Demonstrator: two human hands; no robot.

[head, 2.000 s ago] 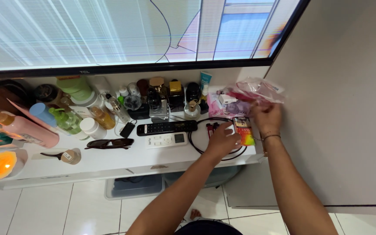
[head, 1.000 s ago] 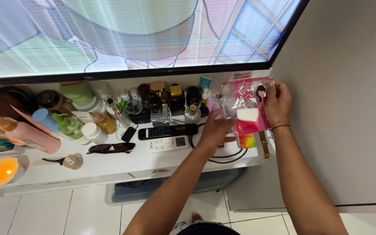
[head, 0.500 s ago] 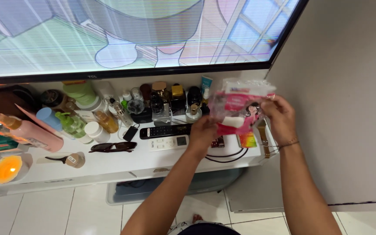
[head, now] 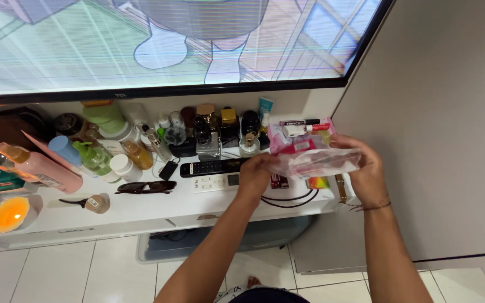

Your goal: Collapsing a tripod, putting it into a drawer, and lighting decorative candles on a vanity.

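White shelf below a large screen, crowded with bottles and two remote controls. Clear plastic pouch of small cosmetics is held above the shelf's right end, long axis running left-right. Left hand pinches its left edge; right hand wraps the right end. Both grips closed on the pouch.

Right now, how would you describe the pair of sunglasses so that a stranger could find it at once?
Start at the big screen and look down to the white shelf below it. The sunglasses lie flat near the shelf's front edge, left of the black remote. They are the only dark, two-lensed thing among upright bottles.
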